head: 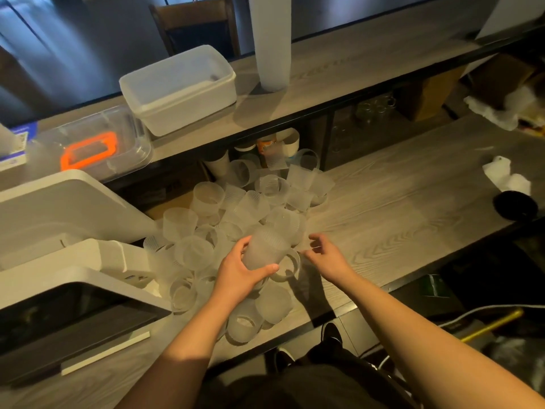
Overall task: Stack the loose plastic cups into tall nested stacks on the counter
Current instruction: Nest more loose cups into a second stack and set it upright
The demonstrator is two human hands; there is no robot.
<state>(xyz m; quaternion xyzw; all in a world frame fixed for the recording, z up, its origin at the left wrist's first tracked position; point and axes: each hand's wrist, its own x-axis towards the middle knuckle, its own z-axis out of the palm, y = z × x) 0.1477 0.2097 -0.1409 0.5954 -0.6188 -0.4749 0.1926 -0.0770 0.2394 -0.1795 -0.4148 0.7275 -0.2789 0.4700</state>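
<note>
Your left hand (239, 273) grips a frosted cup (267, 247) over the pile (206, 231); your right hand (324, 255) hovers beside it, fingers loosely spread, empty.

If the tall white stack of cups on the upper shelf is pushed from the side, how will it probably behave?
The tall stack of cups is narrow and rises out of view, so it would probably tip rather than slide. Thin nested plastic suggests it is light. If it falls, the white tub beside it might get hit.
</note>
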